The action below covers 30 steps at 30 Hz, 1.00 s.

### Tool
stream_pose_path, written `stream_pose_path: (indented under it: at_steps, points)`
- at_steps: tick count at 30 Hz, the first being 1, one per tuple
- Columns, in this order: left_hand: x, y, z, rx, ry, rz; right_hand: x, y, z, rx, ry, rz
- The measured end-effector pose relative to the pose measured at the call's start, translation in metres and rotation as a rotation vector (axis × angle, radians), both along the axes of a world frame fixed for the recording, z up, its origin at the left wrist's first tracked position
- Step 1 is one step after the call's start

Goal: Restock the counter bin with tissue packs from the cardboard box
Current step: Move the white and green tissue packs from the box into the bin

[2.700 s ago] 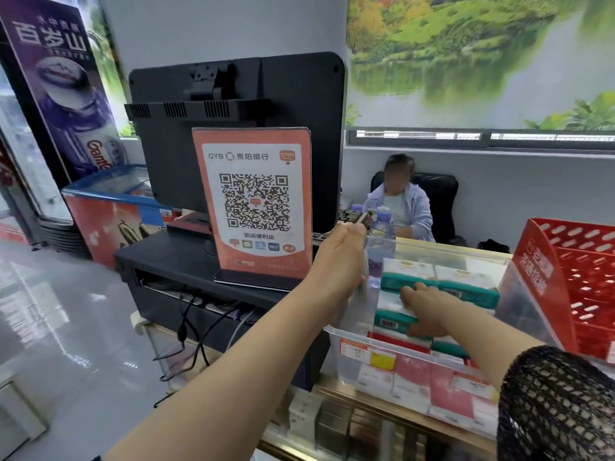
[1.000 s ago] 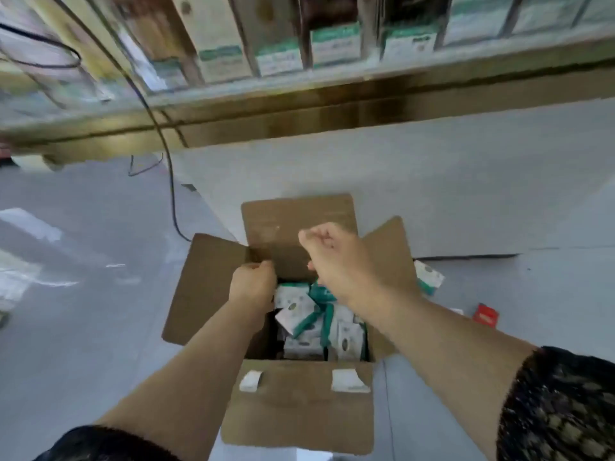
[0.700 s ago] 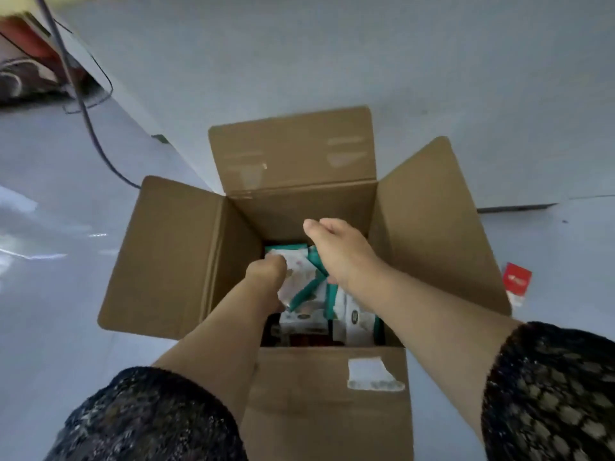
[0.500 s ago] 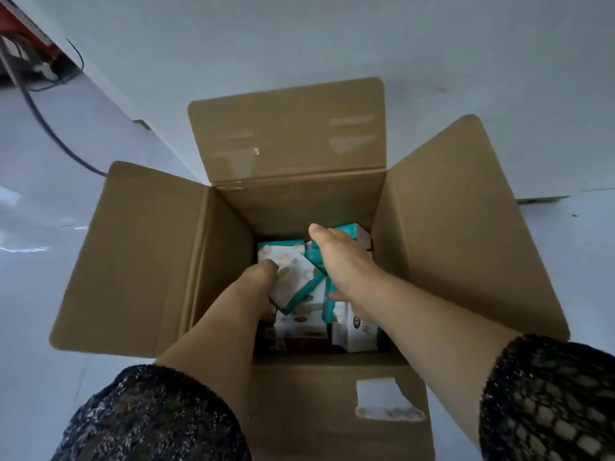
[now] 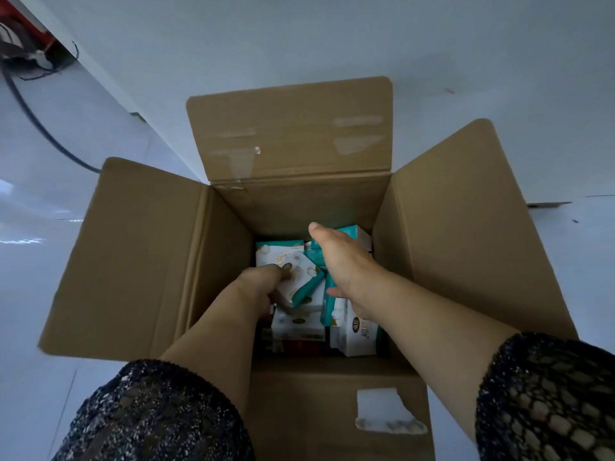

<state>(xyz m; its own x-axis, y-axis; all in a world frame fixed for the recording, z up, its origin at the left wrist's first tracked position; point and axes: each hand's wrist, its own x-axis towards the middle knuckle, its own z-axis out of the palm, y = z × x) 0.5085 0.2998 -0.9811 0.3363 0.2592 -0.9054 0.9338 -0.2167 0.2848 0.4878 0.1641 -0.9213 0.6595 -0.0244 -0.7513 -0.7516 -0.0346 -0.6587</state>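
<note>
— Where are the tissue packs?
— In the open cardboard box on the floor. The white-and-teal tissue packs lie in a loose pile at its bottom.
— And your hands?
— Both are inside the box. My right hand lies stretched over the far packs and touches them, but grips none that I can see. My left hand has its fingers curled around one tilted pack.
</note>
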Motion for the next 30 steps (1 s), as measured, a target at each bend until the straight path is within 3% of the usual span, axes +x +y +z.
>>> stream_pose_path:
  at_steps: [5,12,22,30]
  points:
    - [-0.005,0.003,0.047,0.031,-0.22,0.175,-0.009,0.003,0.041,-0.008,-0.05,0.03]
    - [-0.037,0.005,0.181,-0.088,-0.455,0.22,-0.031,-0.001,0.155,-0.027,-0.21,0.145]
    - [-0.078,-0.018,0.475,-0.21,-0.781,0.118,-0.055,-0.027,0.424,-0.519,-0.761,0.631]
    - [-0.093,-0.056,0.707,-0.212,-1.071,-0.039,-0.069,-0.066,0.659,-0.756,-1.118,0.682]
